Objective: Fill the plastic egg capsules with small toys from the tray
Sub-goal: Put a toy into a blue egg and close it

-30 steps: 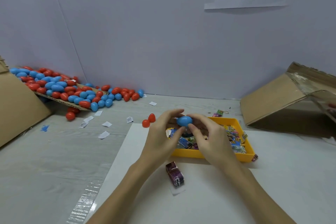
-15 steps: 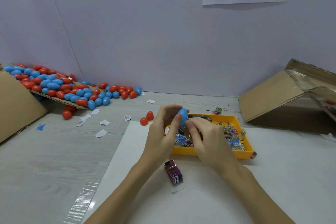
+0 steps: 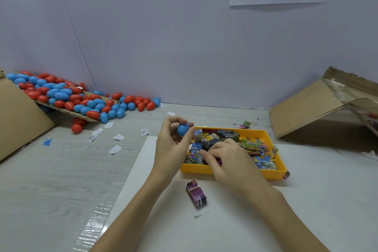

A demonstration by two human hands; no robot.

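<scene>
My left hand (image 3: 170,149) is raised just left of the yellow tray (image 3: 196,170), with a closed blue egg capsule (image 3: 182,129) pinched between thumb and fingertips. My right hand (image 3: 227,159) reaches down into the tray among the small colourful toy packets (image 3: 255,149). Its fingers are curled over the heap, and a bit of purple packet (image 3: 219,161) shows between them. A small purple toy box (image 3: 196,193) lies on the white sheet (image 3: 306,200) in front of the tray.
A big pile of red and blue egg capsules (image 3: 61,96) spills off a cardboard flap at the back left. One tipped cardboard box (image 3: 306,112) stands at the right, another (image 3: 16,118) at the left edge. White paper slips (image 3: 115,149) litter the table.
Both hands held the blue egg together before. My right hand has let go and dropped into the tray, while my left hand keeps the egg alone.
</scene>
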